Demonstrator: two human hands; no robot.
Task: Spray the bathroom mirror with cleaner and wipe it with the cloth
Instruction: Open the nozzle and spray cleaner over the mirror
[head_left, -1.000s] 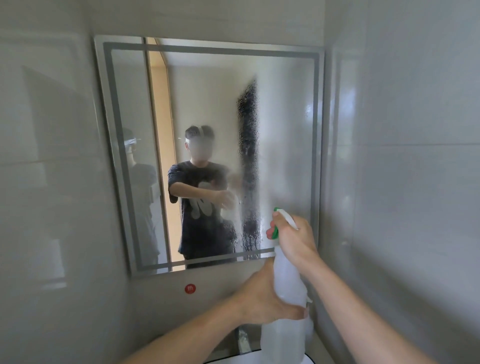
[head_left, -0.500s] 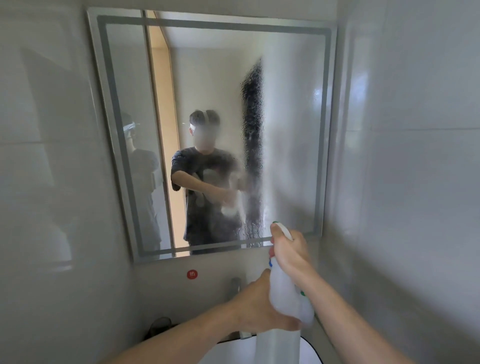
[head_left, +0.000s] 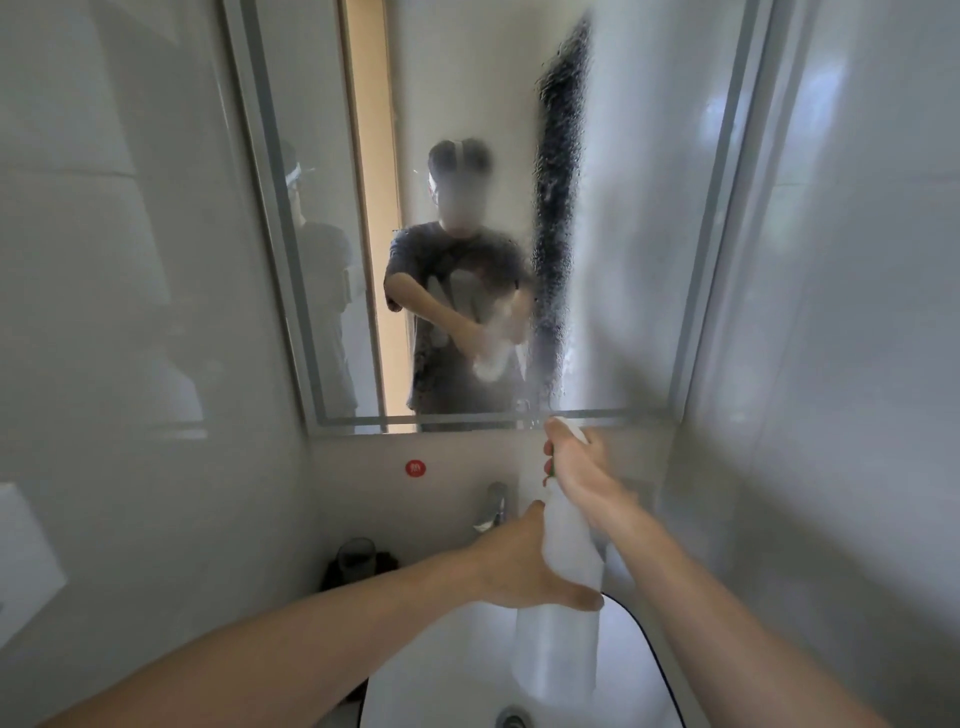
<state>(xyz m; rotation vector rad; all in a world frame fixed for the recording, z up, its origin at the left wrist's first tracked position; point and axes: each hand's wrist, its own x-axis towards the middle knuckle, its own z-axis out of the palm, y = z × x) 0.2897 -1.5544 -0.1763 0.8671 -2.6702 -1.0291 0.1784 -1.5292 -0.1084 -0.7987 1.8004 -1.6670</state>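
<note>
Holding a white spray bottle (head_left: 566, 551) in both hands, a person is standing in front of the bathroom mirror (head_left: 649, 208). The right hand (head_left: 576, 467) is gripping the top of the bottle, with its fingers curled round the spray head. A small bit of green is showing by those fingers. The left hand (head_left: 519, 566) is wrapping tight round the middle of the bottle. The bottle is standing almost upright above the white sink (head_left: 441, 675), and its top is reaching just under the bottom edge of the mirror.

The mirror is hanging on the wall over the sink. Its right part is looking foggy and wet. A tall dark stripe of little drops (head_left: 558, 208) is running down the glass near the middle. In the glass the person is showing up in a dark shirt, holding the bottle in both hands.

A shiny tap (head_left: 493, 506) is standing just left of the bottle. A small red round sticker (head_left: 413, 468) is sitting on the wall under the mirror, left of the tap. A dark cup (head_left: 356, 556) is standing at the left, near the sink. Pale shiny tiles (head_left: 857, 312) are covering the walls on both sides.
</note>
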